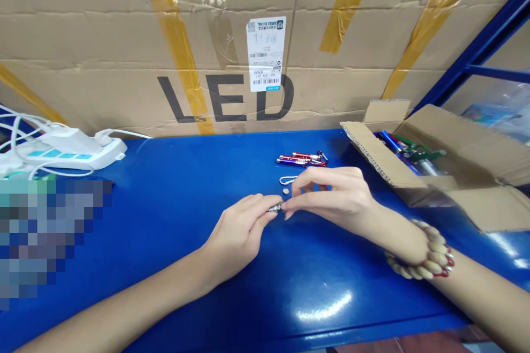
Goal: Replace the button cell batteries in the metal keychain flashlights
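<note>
Bare left hand (237, 229) gripping small dark metallic cylindrical piece (275, 208); bare right hand (342, 198) pinching its right end. Just beyond, on glossy blue tabletop (174, 176): small round silver disc (285, 191), silver metal clip (289, 177). Farther back, slim red and purple metal tubes (292, 162). At right, open brown cardboard box (375, 160).

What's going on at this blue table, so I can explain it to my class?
A person is handling a small metallic piece with both hands: the left hand grips it, and the fingertips of the right hand are at its end. Just beyond lie a small round disc, a silver clip and some slim red and blue tubes. An open cardboard box stands to the right.
</note>
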Tool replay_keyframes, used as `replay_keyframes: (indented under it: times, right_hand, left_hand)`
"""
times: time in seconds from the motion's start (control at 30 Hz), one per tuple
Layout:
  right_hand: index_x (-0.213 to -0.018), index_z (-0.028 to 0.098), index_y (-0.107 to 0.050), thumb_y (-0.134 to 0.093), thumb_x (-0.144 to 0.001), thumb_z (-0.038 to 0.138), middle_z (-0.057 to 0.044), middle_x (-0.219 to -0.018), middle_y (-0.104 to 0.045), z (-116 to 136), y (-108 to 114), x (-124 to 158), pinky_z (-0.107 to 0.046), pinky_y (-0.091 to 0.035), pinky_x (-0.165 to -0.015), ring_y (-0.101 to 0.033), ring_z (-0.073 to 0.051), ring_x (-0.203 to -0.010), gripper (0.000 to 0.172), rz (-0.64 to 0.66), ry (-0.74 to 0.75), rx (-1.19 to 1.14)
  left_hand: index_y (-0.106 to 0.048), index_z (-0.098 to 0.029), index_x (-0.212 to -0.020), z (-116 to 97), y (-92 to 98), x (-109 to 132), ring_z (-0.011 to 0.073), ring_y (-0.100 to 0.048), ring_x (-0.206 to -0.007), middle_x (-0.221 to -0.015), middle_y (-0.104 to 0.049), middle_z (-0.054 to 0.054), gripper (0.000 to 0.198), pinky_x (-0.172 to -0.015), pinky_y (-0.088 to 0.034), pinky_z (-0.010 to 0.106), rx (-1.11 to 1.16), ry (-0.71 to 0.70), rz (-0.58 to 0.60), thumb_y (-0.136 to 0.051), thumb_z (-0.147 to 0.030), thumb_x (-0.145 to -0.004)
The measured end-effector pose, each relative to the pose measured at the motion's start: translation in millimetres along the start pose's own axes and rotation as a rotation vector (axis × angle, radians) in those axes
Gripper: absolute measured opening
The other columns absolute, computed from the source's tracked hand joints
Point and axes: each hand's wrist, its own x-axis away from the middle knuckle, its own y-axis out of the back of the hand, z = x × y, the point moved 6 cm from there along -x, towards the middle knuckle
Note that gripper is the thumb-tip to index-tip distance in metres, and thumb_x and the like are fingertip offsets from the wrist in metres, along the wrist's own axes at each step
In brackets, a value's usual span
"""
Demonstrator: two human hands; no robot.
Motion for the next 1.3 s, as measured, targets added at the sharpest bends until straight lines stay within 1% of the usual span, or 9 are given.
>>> replay_keyframes:
  times: [0.27,0.4,0.47,0.6,0.7,0.83,0.9,1.1,1.3]
  right_hand:
    - [-0.077,0.021,-0.068,-0.057,-0.086,0.024,0.000,-0.077,-0.062,0,-5,2,-0.019,-0.038,-0.055,-0.055,-0.007,-0.063,0.015,0.015,-0.040,0.011]
    - [-0.078,0.021,-0.069,-0.060,-0.084,0.024,0.000,-0.077,-0.062,-2,-8,5,-0.019,-0.038,-0.054,-0.056,-0.007,-0.063,0.011,0.007,-0.079,-0.039]
    - [-0.078,0.020,-0.070,-0.062,-0.082,0.026,0.000,-0.076,-0.063,-4,-10,5,-0.019,-0.039,-0.054,-0.057,-0.007,-0.064,0.011,0.000,-0.147,-0.113]
    - [-0.065,0.018,-0.071,-0.070,-0.073,0.035,0.000,-0.065,-0.060,-19,-21,5,-0.020,-0.039,-0.051,-0.054,-0.008,-0.058,0.019,-0.010,-0.501,-0.373]
    - [-0.058,0.016,-0.068,-0.075,-0.065,0.039,0.000,-0.058,-0.059,-26,-35,10,-0.021,-0.038,-0.048,-0.050,-0.008,-0.054,0.025,0.047,-0.787,-0.587]
    - [-0.054,0.014,-0.062,-0.079,-0.055,0.043,0.002,-0.052,-0.055,-28,-50,21,-0.020,-0.033,-0.043,-0.043,-0.006,-0.046,0.033,0.134,-1.060,-0.860]
    - [-0.053,0.013,-0.061,-0.079,-0.052,0.044,0.003,-0.050,-0.053,-29,-53,24,-0.020,-0.031,-0.040,-0.041,-0.005,-0.043,0.036,0.152,-1.138,-0.916]
    - [-0.053,0.013,-0.062,-0.081,-0.048,0.041,0.004,-0.051,-0.053,-32,-53,23,-0.017,-0.034,-0.039,-0.042,-0.004,-0.045,0.034,0.161,-1.172,-0.957]
    - [-0.057,0.013,-0.063,-0.080,-0.053,0.037,0.004,-0.053,-0.054,-34,-57,24,-0.016,-0.034,-0.039,-0.041,-0.004,-0.046,0.030,0.166,-1.145,-0.999]
  left_hand:
    - [-0.055,-0.019,-0.090,-1,-5.3,2,0.0123,-0.061,-0.074,-0.083,-0.066,0.000,0.021,-0.071,-0.047,0.022,0.025,0.019,0.091,-0.035,-0.012,-0.090]
    - [-0.051,-0.020,-0.088,1,-5.5,3,0.0119,-0.063,-0.075,-0.083,-0.066,0.000,0.017,-0.069,-0.048,0.021,0.044,0.035,0.086,-0.036,-0.012,-0.089]
    - [-0.050,-0.020,-0.087,1,-4.7,2,0.0116,-0.063,-0.074,-0.083,-0.066,0.000,0.016,-0.067,-0.048,0.020,0.054,0.040,0.068,-0.037,-0.012,-0.089]
    - [-0.048,-0.020,-0.086,-2,-1.3,2,0.0113,-0.064,-0.076,-0.083,-0.067,0.001,0.015,-0.066,-0.049,0.019,0.038,0.004,0.003,-0.037,-0.010,-0.088]
    - [-0.049,-0.019,-0.087,-3,0.1,3,0.0118,-0.065,-0.076,-0.082,-0.067,0.002,0.015,-0.067,-0.050,0.020,-0.004,-0.015,-0.033,-0.037,-0.010,-0.088]
    - [-0.052,-0.018,-0.089,-2,-0.1,3,0.0130,-0.066,-0.078,-0.084,-0.068,0.004,0.016,-0.070,-0.052,0.021,-0.033,-0.028,-0.041,-0.037,-0.011,-0.089]
    - [-0.053,-0.018,-0.091,-1,-0.7,3,0.0129,-0.066,-0.081,-0.086,-0.069,0.004,0.016,-0.072,-0.052,0.021,-0.015,0.000,-0.030,-0.038,-0.012,-0.089]
    - [-0.050,-0.021,-0.113,10,-2.9,4,0.0130,-0.067,-0.083,-0.094,-0.069,0.001,0.027,-0.077,-0.053,0.023,0.052,0.164,-0.007,-0.044,-0.016,-0.088]
    - [-0.053,-0.019,-0.112,6,-1.2,3,0.0134,-0.066,-0.090,-0.099,-0.070,0.002,0.026,-0.081,-0.052,0.023,0.037,0.111,-0.024,-0.044,-0.015,-0.088]
